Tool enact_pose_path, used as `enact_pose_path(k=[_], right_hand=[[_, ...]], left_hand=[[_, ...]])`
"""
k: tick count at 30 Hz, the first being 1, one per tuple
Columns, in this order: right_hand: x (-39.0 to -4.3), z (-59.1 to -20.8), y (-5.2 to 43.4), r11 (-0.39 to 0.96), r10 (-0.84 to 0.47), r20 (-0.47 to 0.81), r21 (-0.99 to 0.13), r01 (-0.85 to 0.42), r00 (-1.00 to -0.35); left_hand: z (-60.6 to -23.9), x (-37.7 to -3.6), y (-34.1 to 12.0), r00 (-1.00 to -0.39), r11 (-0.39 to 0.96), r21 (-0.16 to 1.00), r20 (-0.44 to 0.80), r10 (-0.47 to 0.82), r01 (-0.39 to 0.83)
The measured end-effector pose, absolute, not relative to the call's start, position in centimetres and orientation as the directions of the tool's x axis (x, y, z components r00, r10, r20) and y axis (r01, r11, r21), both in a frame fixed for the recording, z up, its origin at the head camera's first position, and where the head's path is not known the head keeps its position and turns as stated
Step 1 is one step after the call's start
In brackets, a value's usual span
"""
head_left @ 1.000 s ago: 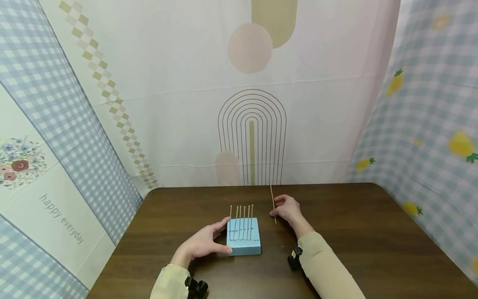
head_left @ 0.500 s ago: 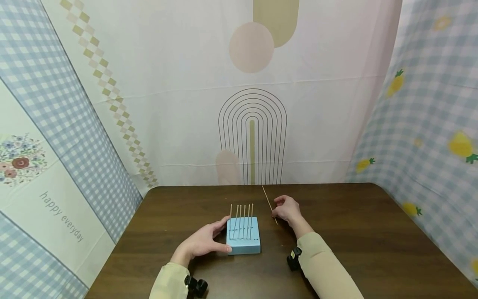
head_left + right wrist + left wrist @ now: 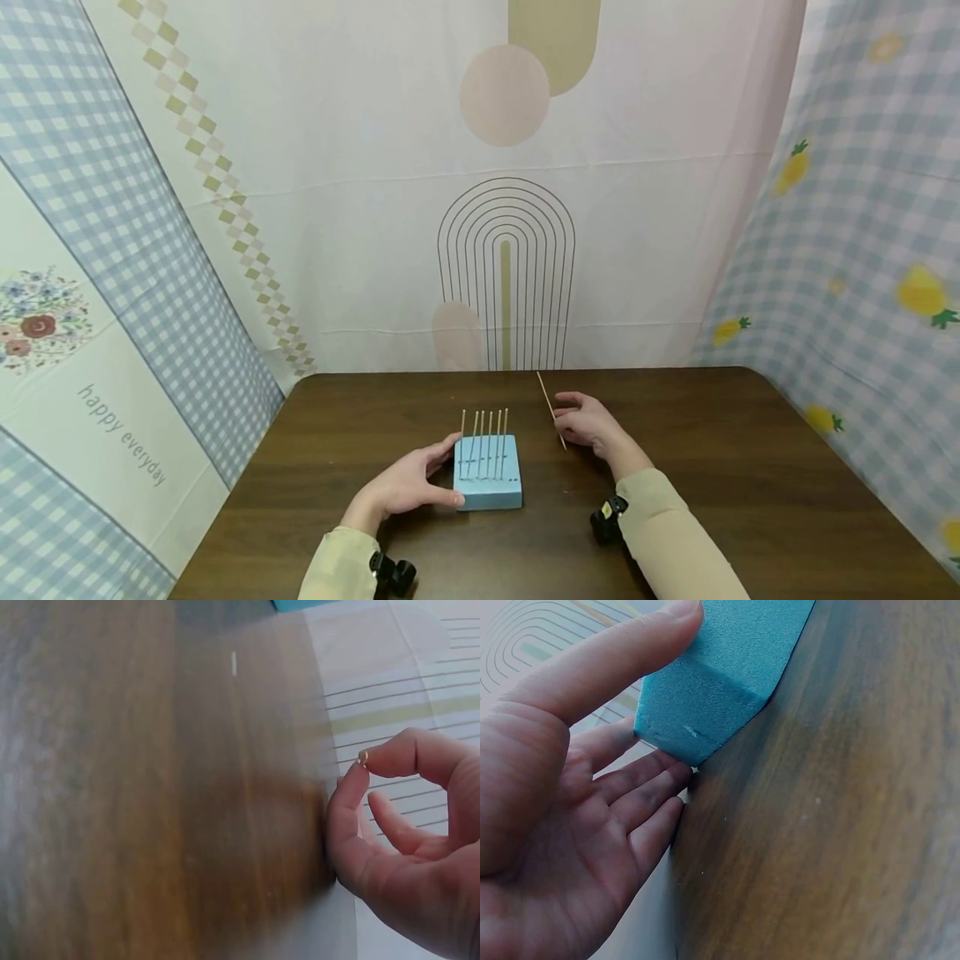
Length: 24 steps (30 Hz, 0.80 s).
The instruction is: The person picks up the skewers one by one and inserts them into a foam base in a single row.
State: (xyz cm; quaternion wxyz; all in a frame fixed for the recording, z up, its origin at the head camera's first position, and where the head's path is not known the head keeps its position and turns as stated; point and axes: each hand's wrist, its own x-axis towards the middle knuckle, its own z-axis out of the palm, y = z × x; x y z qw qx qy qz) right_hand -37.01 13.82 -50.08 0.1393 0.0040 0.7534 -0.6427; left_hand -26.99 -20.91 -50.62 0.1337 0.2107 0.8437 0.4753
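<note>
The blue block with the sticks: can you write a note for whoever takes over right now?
Left hand: open, thumb and fingers resting against the blue foam block on the brown table, steadying it.
Right hand: pinches one loose wooden stick, tilted, to the right of the block and apart from it.
Done: six sticks stand upright in a row along the block's far side.
Left: the held stick is not yet in the block; more small holes show on the block's top in front of the row.
</note>
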Motion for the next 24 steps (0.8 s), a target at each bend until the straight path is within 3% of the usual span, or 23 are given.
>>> enact_pose_path(k=[24], right_hand=[[-36.5, -51.3, 16.5, -0.047, -0.22, -0.268, -0.958, 0.284, -0.938]], left_hand=[[-50.7, -27.1, -21.1, -0.872, 0.459, 0.857, -0.023, 0.489, 0.235]])
